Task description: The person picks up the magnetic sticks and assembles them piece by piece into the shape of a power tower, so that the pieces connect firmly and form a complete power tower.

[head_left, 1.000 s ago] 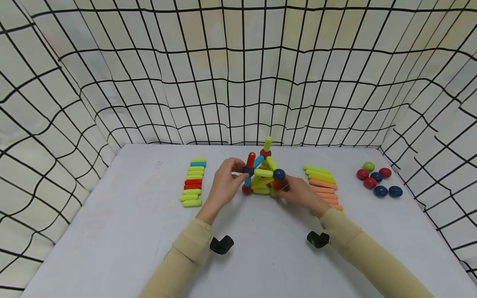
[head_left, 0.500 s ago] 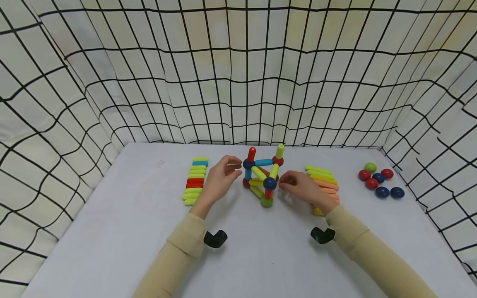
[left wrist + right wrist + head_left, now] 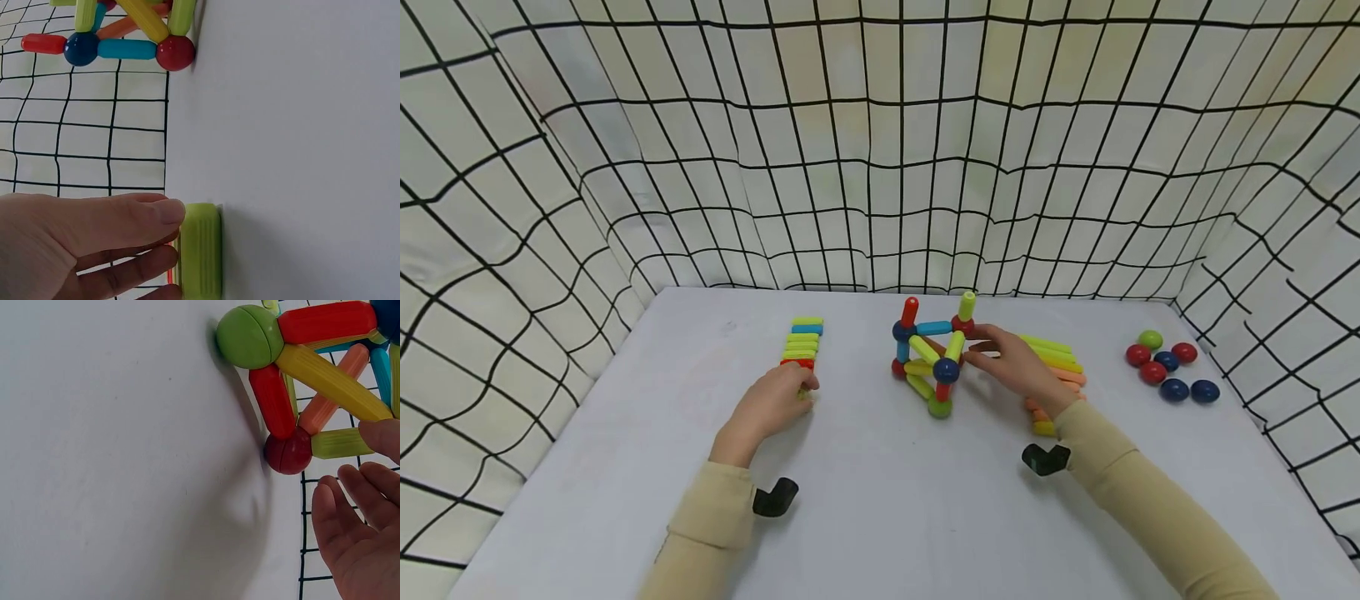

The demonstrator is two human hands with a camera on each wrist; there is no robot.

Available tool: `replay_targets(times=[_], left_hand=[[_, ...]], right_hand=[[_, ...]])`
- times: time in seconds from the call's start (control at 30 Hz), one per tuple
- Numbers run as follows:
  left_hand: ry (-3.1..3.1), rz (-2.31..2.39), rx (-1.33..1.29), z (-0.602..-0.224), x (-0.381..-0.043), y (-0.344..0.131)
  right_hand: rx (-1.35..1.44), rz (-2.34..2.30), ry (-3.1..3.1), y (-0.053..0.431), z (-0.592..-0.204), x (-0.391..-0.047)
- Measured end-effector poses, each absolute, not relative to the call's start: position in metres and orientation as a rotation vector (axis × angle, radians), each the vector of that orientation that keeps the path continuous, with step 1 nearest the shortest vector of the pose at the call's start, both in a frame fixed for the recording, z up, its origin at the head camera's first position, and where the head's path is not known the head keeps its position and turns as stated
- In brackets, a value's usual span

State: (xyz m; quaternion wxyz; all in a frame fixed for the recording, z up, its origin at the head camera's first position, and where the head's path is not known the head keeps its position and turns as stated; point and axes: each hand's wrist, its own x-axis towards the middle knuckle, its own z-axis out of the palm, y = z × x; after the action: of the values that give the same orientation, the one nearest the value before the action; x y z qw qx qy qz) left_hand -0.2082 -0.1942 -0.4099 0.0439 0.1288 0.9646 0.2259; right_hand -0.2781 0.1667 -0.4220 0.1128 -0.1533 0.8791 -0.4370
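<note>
A toy model (image 3: 922, 348) of coloured rods and balls stands on the table, joined into an open frame with a red rod (image 3: 910, 311) and a lime rod (image 3: 967, 306) pointing up. My left hand (image 3: 769, 410) is over the row of short rods at the left. In the left wrist view its thumb and fingertips are right at the side of a lime rod (image 3: 205, 250). Beside the model's right side is my right hand (image 3: 1018, 367). Its thumb overlaps a lime rod (image 3: 340, 444) in the right wrist view, with the fingers spread apart below.
Short rods (image 3: 805, 330) lie in a row at the left, partly hidden by the left hand. Longer yellow and orange rods (image 3: 1060, 358) lie behind the right hand. Loose balls (image 3: 1175, 389) sit at the far right. Netting (image 3: 880, 192) hangs around the table's back and sides.
Both hands let go of the model, which has turned so a corner faces the front. The left hand has moved left to the short rods; the right hand has stayed near the model's right side.
</note>
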Motion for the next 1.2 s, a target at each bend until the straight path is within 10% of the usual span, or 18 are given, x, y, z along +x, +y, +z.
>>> replay_targets(times=[0.87,1.2], left_hand=[[2.959,0.351,0.333,-0.42,-0.205,-0.197],[2.722,1.283,0.49,-0.413,-0.205,-0.164]], right_hand=[[-0.442,-1.266,2.547,0.169,-0.428,-0.279],[-0.446,-1.277,2.541,0.166,-0.427,-0.278]])
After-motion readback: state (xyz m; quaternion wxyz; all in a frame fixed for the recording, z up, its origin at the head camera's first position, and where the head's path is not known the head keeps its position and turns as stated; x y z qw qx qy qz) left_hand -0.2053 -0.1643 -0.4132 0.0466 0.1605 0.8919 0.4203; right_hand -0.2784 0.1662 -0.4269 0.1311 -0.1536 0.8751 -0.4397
